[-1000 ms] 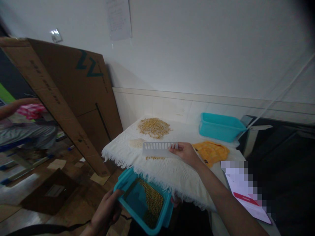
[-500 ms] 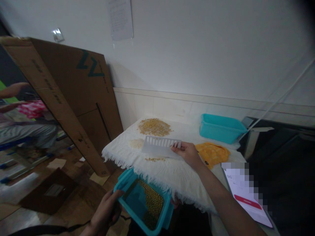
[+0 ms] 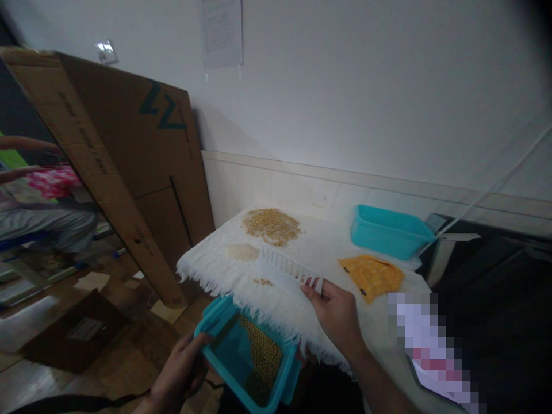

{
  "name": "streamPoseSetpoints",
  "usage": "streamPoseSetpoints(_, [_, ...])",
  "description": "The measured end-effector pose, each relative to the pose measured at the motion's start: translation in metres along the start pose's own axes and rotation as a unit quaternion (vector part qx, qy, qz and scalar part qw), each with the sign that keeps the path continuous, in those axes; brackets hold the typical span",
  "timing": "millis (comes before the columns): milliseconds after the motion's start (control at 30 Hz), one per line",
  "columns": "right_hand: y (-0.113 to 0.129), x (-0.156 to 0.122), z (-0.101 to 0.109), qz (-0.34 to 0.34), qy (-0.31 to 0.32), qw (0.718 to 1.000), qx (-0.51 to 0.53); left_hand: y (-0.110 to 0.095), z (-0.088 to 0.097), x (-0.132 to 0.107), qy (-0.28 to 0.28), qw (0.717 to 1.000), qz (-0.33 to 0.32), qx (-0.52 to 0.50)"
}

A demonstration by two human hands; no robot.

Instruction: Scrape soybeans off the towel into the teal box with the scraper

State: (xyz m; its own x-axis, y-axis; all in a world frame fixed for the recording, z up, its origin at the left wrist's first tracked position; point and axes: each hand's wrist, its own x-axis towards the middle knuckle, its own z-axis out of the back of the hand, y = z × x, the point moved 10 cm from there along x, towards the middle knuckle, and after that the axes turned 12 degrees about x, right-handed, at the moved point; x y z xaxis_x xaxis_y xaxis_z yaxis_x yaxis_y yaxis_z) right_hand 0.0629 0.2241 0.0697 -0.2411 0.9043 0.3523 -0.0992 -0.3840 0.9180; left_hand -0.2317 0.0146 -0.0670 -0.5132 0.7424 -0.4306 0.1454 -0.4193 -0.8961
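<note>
My left hand point(image 3: 187, 359) grips the left rim of a turquoise plastic bin point(image 3: 235, 365), tilted below the table's front edge. Yellow soybeans point(image 3: 266, 353) lie along the bin's right side. In my right hand point(image 3: 334, 307) is a white slotted plastic piece point(image 3: 284, 270), pinched at its right end and held over the white fringed cloth point(image 3: 215, 276). A few loose soybeans point(image 3: 262, 282) lie on the cloth by its lower left edge. Beyond it sits a larger soybean pile point(image 3: 271, 224), and a small heap of pale grains point(image 3: 242, 251) lies to its left.
A second turquoise bin point(image 3: 390, 233) stands at the back right, behind a crumpled orange cloth point(image 3: 373, 276). A partly blurred phone point(image 3: 431, 345) lies near the right edge. At left stands a tall cardboard box point(image 3: 129, 149); another person point(image 3: 43, 213) sits beyond it.
My right hand has moved nearer to me, and the slotted piece now slants down to the right. Fewer loose soybeans show beside it. My left hand still holds the bin.
</note>
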Motion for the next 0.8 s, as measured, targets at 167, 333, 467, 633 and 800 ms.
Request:
streamPoseSetpoints(167, [0.009,-0.011,-0.013,0.006,-0.006,1.0,-0.015,0.001,-0.001,0.004,0.007,1.0,-0.002,0.003])
streamPoseSetpoints(333, [0.03,-0.019,-0.013,0.056,-0.04,0.997,-0.042,-0.002,0.002,0.002,-0.027,1.0,0.009,0.008])
streamPoseSetpoints(467, [0.042,-0.023,-0.014,0.091,-0.063,0.992,-0.065,0.0,0.003,0.003,-0.027,1.0,0.006,0.007])
streamPoseSetpoints(633, [0.054,-0.03,-0.023,0.14,-0.066,0.986,-0.067,0.005,0.005,0.007,-0.023,1.0,-0.009,-0.002])
streamPoseSetpoints(800, [0.057,-0.033,-0.026,0.172,-0.078,0.978,-0.094,0.009,0.009,0.009,-0.04,0.999,-0.006,0.004])
